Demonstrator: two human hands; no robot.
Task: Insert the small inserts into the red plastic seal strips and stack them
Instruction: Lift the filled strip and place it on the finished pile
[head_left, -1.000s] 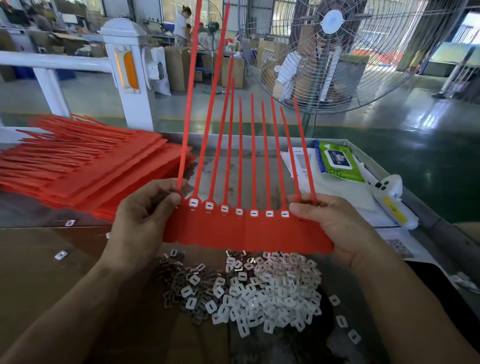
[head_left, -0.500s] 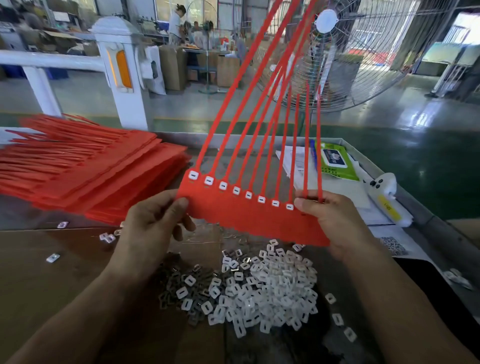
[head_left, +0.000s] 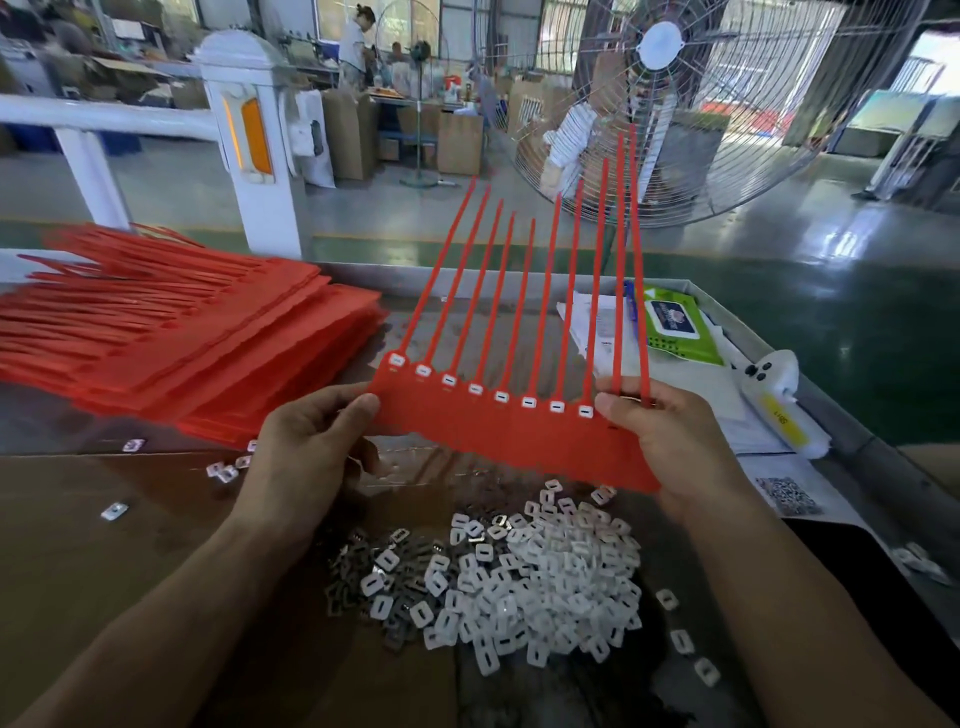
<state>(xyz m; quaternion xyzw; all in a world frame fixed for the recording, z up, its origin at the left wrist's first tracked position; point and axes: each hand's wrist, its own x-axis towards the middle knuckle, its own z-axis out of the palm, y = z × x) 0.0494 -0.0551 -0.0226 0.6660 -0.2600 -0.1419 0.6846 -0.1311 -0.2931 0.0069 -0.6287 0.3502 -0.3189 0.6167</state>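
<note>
I hold a red seal strip sheet (head_left: 498, 431) in the air above the table, its several long tails pointing up and away. White inserts sit in the row of sockets along its upper edge. My left hand (head_left: 306, 447) pinches the sheet's left end with thumb on top. My right hand (head_left: 670, 441) grips the right end, thumb over the last sockets. A heap of loose white and metal inserts (head_left: 509, 582) lies on the table below the sheet. A stack of finished red strips (head_left: 171, 338) lies at the left.
A few stray inserts (head_left: 223, 470) lie left of my left hand. Papers (head_left: 597, 332), a green wipes packet (head_left: 675, 325) and a white handheld device (head_left: 779, 400) lie at the right near the table's raised rim. A big floor fan (head_left: 675, 104) and a white post (head_left: 249, 140) stand beyond.
The sheet's tails first swung to the right, then tilted back down and away from me. Both hands kept their hold on its ends, and the sheet's left end stayed raised.
</note>
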